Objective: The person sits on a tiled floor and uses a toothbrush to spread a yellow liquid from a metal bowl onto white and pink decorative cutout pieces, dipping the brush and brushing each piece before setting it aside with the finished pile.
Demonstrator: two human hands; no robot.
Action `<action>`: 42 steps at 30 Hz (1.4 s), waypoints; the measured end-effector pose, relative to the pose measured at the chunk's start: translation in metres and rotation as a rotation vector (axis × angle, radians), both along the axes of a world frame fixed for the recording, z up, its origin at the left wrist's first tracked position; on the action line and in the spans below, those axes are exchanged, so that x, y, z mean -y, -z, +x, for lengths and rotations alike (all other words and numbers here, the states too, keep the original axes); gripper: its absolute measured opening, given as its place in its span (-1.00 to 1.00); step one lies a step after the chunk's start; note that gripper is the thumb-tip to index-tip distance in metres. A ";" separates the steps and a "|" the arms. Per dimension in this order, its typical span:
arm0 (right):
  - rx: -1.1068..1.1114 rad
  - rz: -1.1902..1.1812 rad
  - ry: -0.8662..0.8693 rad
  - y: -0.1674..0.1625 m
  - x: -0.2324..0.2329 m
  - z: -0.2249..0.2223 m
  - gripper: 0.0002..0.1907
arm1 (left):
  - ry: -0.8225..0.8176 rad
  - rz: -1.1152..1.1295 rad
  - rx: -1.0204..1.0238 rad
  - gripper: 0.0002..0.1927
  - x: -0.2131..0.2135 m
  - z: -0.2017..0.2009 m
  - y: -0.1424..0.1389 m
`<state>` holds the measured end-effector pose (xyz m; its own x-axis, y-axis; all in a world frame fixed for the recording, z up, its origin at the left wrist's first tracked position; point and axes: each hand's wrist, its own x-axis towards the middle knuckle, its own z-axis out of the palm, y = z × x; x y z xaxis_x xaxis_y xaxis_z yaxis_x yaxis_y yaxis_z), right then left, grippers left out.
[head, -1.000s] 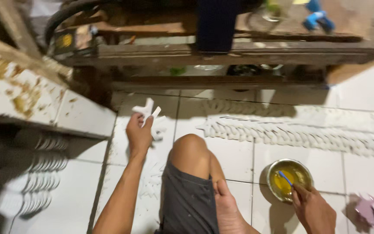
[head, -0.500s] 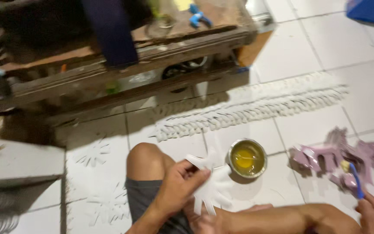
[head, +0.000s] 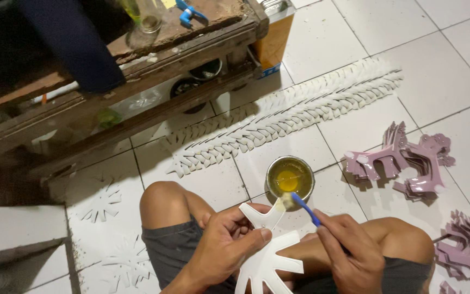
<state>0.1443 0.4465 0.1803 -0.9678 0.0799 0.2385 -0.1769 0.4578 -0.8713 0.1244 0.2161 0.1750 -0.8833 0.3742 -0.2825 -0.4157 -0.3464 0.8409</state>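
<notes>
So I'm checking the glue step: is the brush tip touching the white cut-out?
Touching. The head view shows the bristle end of the blue-handled brush, held by the right hand, resting on the top edge of the white cut-out in the left hand.

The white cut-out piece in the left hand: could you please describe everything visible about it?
The white cut-out piece is flat and thin, looking like foam or card, with several finger-like prongs fanning downward and a narrower forked top. It is held above the lap, roughly upright and facing the camera. The left hand grips its left side, thumb across the front. The blue-handled brush in the right hand touches its top edge with yellowish bristles. Its lowest prongs run out of frame.
</notes>
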 end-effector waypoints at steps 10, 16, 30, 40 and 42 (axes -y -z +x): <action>-0.075 -0.016 -0.075 0.009 -0.007 0.005 -0.67 | -0.028 0.123 0.089 -0.59 0.000 0.003 0.011; 0.149 -0.002 0.033 0.015 -0.009 -0.020 -0.67 | -0.092 0.122 0.096 -0.56 0.004 0.001 -0.006; -0.014 0.003 -0.019 0.018 -0.009 0.005 -0.69 | -0.066 -0.037 0.114 -0.69 -0.003 0.001 -0.010; 0.152 0.011 0.052 0.023 -0.014 -0.010 -0.69 | -0.153 0.130 0.200 -0.65 -0.004 0.001 -0.005; 0.143 -0.019 0.138 0.028 -0.021 -0.012 -0.69 | -0.157 0.159 0.173 -0.57 0.000 0.000 -0.003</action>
<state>0.1321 0.4674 0.1522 -0.9714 0.2169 0.0968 0.0122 0.4523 -0.8918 0.1247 0.2162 0.1776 -0.8778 0.2882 -0.3826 -0.4789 -0.5400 0.6921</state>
